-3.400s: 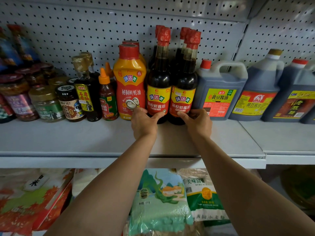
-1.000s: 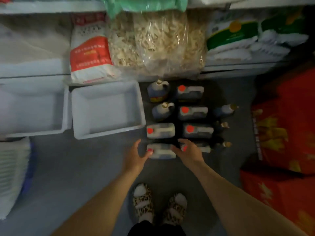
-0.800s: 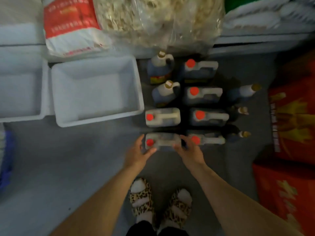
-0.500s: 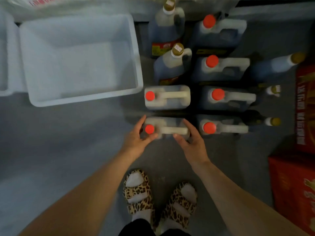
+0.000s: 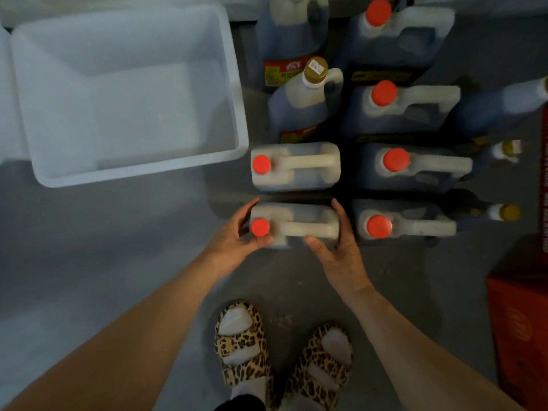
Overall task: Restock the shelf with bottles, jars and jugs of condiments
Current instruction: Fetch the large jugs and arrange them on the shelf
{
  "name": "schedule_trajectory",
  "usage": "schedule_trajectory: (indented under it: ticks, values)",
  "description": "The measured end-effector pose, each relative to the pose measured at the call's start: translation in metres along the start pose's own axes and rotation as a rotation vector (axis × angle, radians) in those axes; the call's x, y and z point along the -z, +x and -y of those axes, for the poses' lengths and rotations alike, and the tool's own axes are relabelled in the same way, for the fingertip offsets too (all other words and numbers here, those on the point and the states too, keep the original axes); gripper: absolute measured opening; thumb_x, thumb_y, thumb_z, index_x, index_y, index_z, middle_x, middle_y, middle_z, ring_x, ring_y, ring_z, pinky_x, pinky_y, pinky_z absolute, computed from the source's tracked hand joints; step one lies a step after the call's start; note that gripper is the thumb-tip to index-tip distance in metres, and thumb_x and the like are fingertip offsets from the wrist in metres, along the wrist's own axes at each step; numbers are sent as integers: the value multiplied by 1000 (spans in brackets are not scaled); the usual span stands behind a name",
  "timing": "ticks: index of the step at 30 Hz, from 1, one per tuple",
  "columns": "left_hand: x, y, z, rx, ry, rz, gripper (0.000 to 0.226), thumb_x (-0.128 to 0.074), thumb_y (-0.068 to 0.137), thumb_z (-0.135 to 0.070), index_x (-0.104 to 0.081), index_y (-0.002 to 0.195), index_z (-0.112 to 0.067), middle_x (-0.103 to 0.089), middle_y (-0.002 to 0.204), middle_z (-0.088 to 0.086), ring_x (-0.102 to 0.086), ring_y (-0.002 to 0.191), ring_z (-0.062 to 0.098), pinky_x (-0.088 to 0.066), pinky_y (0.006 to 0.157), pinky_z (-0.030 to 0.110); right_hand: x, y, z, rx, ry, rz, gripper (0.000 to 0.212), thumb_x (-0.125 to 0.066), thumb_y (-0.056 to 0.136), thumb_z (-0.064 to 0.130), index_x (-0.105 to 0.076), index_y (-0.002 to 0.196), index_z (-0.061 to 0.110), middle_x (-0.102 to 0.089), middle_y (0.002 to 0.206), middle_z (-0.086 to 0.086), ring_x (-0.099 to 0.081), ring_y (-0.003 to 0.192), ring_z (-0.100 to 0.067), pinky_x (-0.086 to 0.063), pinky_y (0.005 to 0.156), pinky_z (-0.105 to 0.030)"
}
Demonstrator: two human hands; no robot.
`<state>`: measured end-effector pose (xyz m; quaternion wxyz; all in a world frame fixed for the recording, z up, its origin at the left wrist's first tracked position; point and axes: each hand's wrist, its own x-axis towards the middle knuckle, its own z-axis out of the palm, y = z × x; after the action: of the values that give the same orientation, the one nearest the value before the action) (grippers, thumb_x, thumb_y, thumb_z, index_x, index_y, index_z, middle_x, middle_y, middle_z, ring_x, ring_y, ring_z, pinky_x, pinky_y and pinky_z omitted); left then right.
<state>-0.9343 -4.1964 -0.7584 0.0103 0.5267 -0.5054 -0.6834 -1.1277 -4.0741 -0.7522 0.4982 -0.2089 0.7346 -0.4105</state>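
Note:
Several dark jugs with red or gold caps stand in rows on the grey floor. The nearest jug [image 5: 299,216], red-capped with a pale handle on top, sits between my two hands. My left hand [image 5: 235,241] cups its left end, thumb by the cap. My right hand [image 5: 338,247] wraps its right end, fingers along the far side and thumb on the near edge. An identical jug [image 5: 296,166] stands just behind it. The shelf is out of view.
A white plastic bin [image 5: 124,93], empty, lies to the left of the jugs. Red cartons [image 5: 522,330] stand at the right edge. Slim bottles [image 5: 501,212] lie beside the right-hand jugs. My feet in leopard-print sandals [image 5: 243,345] are just below the hands.
The view went from the shelf down to the floor. Both hands came down and closed in on the ends of the nearest red-capped jug.

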Motion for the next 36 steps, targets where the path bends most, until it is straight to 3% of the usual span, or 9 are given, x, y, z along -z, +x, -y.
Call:
schedule_trajectory:
  ticks: [4,9,13,17,20,26,28,32,36]
  values:
    - [3,8,-2,-32,14,-22,78,-82,64,-32,-43,131,-41,-54,137,-6,-46,135,9,-35,117,36,-4,5,-2,20,30,-26,83,-76,76,41,-38,148,25,-58,137,1,-57,126,-11,-47,109,-35]
    - [8,16,-11,-30,-32,0,74,-81,76,-19,-44,141,-18,-58,132,-4,-51,128,8,-39,114,36,-10,12,3,4,79,-106,83,-82,71,46,-45,143,30,-61,134,1,-59,123,-11,-49,107,-36]
    - [8,9,-14,29,-69,-6,46,-74,82,-33,-53,123,-33,-61,123,-14,-57,121,7,-48,103,31,-18,15,8,-65,127,-159,82,-87,63,53,-55,135,32,-70,121,1,-66,114,-16,-52,102,-46]
    - [-1,-21,-14,102,-206,-79,36,-63,91,-24,-54,126,-22,-64,113,-12,-62,90,-10,-50,72,11,-20,9,14,-128,46,-115,76,-86,57,65,-62,123,35,-71,112,4,-68,106,-15,-57,94,-45]
    - [-3,-49,-18,165,-240,-120,49,-65,74,-48,-59,118,-28,-66,113,-10,-62,98,2,-49,76,19,-20,-6,30,-136,-35,-120,48,-87,71,44,-64,111,33,-71,101,8,-68,96,-9,-58,85,-33]
    - [6,-109,-62,220,-109,-138,77,-62,54,-91,-67,110,-39,-71,111,-11,-65,108,11,-52,98,45,-5,-51,96,-200,-155,-92,49,-83,71,53,-66,111,30,-70,101,11,-66,96,-8,-56,81,-29]
    - [9,-134,-96,219,-112,-118,73,-62,59,-89,-68,109,-36,-72,107,-10,-66,106,12,-53,96,43,3,-69,130,-197,-188,-93,47,-81,70,57,-67,108,31,-70,99,13,-66,94,-9,-56,80,-30]
    - [13,-190,-175,178,-125,-149,31,-59,86,-57,-67,98,-30,-71,98,-8,-65,97,11,-52,88,32,19,-104,213,-176,-228,-110,44,-82,68,59,-64,100,36,-67,92,17,-64,88,-4,-53,73,-23]
    - [22,-240,-254,97,-134,-179,43,-60,78,-65,-71,99,-29,-74,96,-6,-67,97,13,-53,90,34,39,-140,307,-118,-264,-153,41,-82,68,60,-70,96,32,-72,94,9,-67,92,-13,-57,79,-35]
